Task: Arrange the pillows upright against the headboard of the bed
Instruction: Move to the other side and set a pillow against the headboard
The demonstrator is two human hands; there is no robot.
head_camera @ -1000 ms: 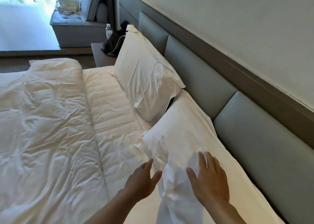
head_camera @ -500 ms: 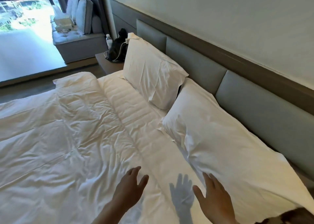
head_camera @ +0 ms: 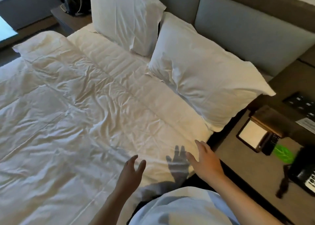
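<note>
Left hand and right hand are held open, empty; 2 white rectangular fabric pillows are propped beyond them against the grey padded headboard.

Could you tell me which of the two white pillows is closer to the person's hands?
The near pillow, beside the nightstand, is closer. The far pillow sits further up the headboard, next to the dark bag.

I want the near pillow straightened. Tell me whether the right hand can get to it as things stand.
Probably yes. The right hand is open and empty over the bed's edge, and only bare duvet lies between it and the near pillow. Nothing blocks the way, though it would need a forward reach.
</note>
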